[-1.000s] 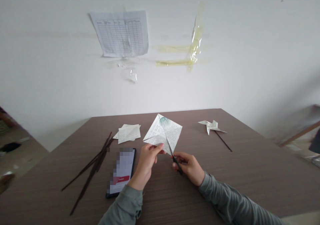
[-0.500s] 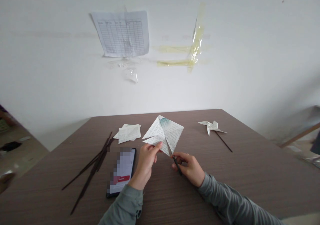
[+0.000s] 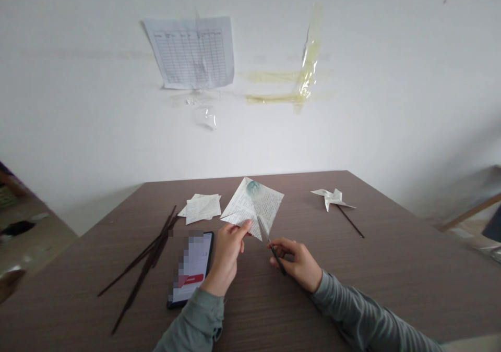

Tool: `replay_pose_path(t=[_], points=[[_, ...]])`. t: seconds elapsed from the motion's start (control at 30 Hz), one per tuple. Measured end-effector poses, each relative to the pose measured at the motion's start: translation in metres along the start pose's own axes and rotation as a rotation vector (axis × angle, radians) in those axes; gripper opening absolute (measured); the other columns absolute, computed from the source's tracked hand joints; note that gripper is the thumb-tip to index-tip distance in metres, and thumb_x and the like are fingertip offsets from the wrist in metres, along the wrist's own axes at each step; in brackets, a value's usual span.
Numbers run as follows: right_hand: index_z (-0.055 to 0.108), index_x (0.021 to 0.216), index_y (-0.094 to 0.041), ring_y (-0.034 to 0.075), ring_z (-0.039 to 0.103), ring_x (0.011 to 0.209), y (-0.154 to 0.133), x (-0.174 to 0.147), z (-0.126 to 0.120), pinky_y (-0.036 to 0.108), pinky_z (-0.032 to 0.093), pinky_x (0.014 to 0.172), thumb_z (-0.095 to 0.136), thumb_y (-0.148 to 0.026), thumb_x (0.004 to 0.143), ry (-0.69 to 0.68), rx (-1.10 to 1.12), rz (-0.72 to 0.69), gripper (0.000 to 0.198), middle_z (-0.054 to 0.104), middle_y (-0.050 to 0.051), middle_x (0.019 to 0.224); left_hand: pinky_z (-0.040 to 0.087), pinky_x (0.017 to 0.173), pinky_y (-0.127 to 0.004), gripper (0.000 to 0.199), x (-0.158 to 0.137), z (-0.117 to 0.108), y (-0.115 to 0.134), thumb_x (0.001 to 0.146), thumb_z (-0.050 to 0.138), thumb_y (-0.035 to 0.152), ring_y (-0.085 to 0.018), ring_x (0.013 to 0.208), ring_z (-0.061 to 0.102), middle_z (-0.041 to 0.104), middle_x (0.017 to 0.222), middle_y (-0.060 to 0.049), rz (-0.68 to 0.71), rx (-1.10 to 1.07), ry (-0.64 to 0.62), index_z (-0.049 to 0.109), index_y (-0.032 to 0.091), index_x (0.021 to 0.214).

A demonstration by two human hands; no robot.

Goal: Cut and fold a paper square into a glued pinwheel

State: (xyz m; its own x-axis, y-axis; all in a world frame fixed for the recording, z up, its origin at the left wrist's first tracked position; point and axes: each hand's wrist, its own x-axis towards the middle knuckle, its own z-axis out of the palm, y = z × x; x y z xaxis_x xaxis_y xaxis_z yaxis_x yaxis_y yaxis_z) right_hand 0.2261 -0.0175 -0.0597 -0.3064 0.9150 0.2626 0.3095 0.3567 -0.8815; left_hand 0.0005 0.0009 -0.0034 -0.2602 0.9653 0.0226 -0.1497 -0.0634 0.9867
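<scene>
My left hand point(image 3: 230, 253) pinches the near left edge of a square of printed paper point(image 3: 270, 202), thumb on top. The paper has a bluish-green picture near its far corner and slits running in from its left and near corners. In my right hand point(image 3: 299, 263) is a pair of scissors point(image 3: 276, 255) with dark handles, the thumb and fingers closed around them. Their thin blades point up and left, at the slit in the paper's near corner. The handle loops are partly hidden by my fingers.
A phone point(image 3: 191, 271) lies left of my left hand, beside several dark thin sticks point(image 3: 146, 255). Behind it are square paper pieces point(image 3: 203, 208). A paper pinwheel point(image 3: 332, 197) on a dark stick rests at the right. The wall point(image 3: 250, 143) stands behind the table point(image 3: 391, 274).
The paper has shifted slightly left and toward the wall, and the slit at its left corner looks narrower. My right hand with the scissors has hardly moved.
</scene>
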Motion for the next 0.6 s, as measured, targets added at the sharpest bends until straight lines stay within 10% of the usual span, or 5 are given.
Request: replay_pose_path(t=[0.3,0.6], points=[[0.099,0.113,-0.029,0.036,0.088,0.087,-0.003,-0.001,-0.010,0.057,0.068,0.105,0.095,-0.050,0.093,0.225,-0.038,-0.057,0.030,0.092,0.006,0.086,0.029,0.043,-0.023,0.051,0.005,-0.002,-0.001,0.055,0.106,0.064,-0.015,0.052,0.060,0.076,0.063,-0.003,-0.017,0.073,0.037,0.076,0.024,0.067],[0.097,0.117,-0.028,0.043,0.091,0.094,0.013,0.016,-0.022,0.064,0.067,0.105,0.088,-0.093,0.095,0.767,-0.076,0.010,0.069,0.097,0.015,0.098,0.024,0.044,-0.026,0.031,0.002,-0.001,0.006,0.067,0.097,0.049,-0.009,0.044,0.039,0.066,0.056,0.004,-0.061,0.203,-0.043,0.081,0.023,0.073]])
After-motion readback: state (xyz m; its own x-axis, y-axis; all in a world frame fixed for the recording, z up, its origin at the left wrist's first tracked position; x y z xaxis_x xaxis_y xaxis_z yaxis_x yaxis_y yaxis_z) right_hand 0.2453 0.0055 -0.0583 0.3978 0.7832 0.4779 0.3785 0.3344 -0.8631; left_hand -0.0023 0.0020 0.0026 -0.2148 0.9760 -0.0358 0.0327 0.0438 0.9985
